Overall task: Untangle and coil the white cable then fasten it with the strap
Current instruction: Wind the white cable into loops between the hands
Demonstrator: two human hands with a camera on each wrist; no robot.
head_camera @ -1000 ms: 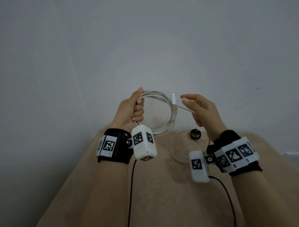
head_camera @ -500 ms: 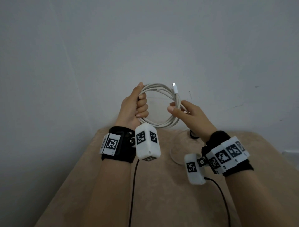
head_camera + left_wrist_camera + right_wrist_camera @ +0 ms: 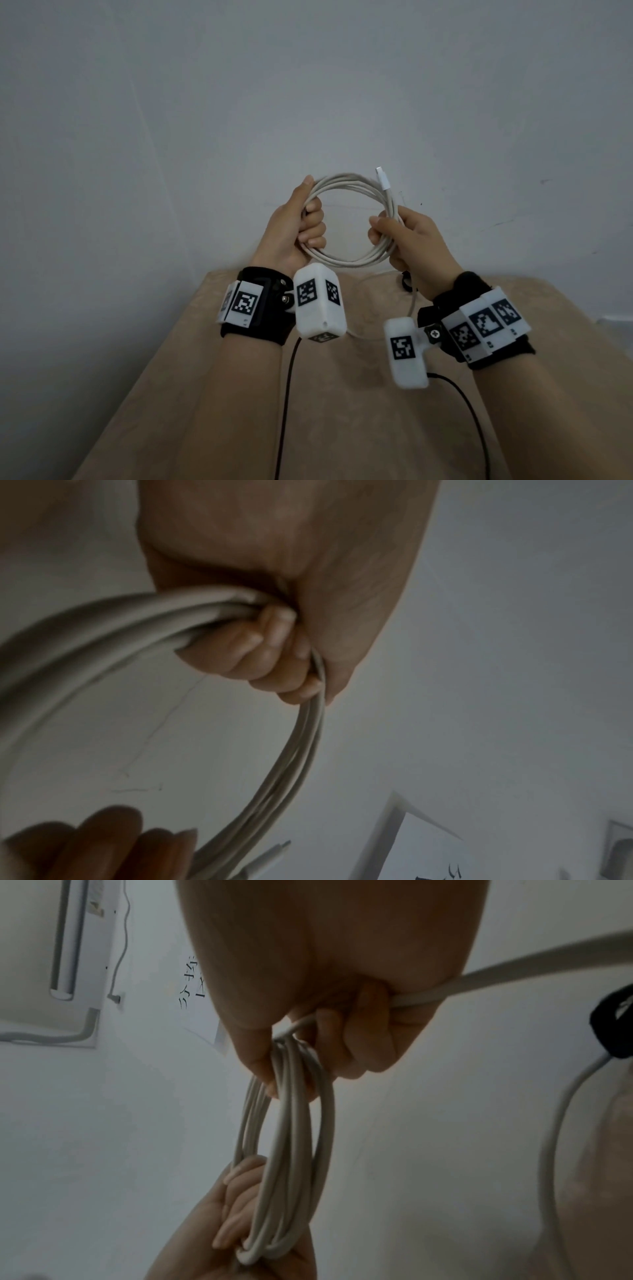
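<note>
In the left wrist view, the left hand [image 3: 274, 593] grips a bundle of white cable [image 3: 103, 631] loops, fingers [image 3: 270, 653] curled around the strands. The cable arcs down toward the right hand [image 3: 103, 842] at the lower left, beside the strands, against a pale wall [image 3: 514, 669].

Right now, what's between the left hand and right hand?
Head view: only the white cable coil spans from the left hand to the right hand; inside the loop, bare wall.
</note>
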